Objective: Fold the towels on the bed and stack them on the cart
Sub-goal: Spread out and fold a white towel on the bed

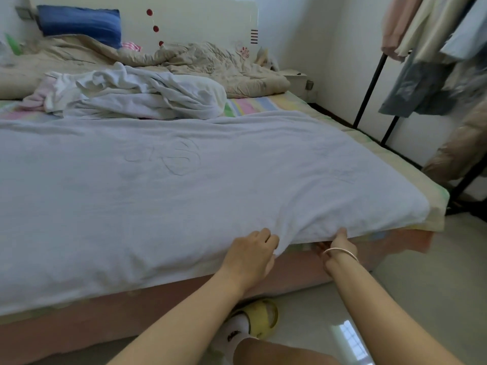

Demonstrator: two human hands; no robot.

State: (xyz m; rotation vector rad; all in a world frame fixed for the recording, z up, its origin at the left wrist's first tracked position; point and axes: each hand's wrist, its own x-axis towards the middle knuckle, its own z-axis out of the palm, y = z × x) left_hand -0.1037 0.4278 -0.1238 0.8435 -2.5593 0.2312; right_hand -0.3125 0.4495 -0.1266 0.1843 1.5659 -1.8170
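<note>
1. A foot in a white sock and a yellow slipper (259, 316) stands on the glossy floor, close against the pink side of the bed (79, 320). I judge this stance lets both arms reach the near edge.
2. The left hand (250, 255) curls its fingers over the hem of the spread towel (184, 180) at the bed's near edge, bunching it.
3. The right hand (341, 243), with a thin metal bracelet (340, 252) at the wrist, pinches the same hem just beside it, thumb on top and fingers underneath. Between the hands the hem lifts off the mattress, probably to start a fold.
4. The spread towel is a large white terry sheet, soft and faintly embossed. It lies nearly flat across the bed, out to the near right corner.
5. Past its far edge, on a pastel striped sheet (253, 104), sits a crumpled heap of white towels (142, 96), not yet folded.
6. Along the head end lie a rumpled beige quilt (210, 64) and a blue pillow (79, 22).
7. No cart is in view.
</note>
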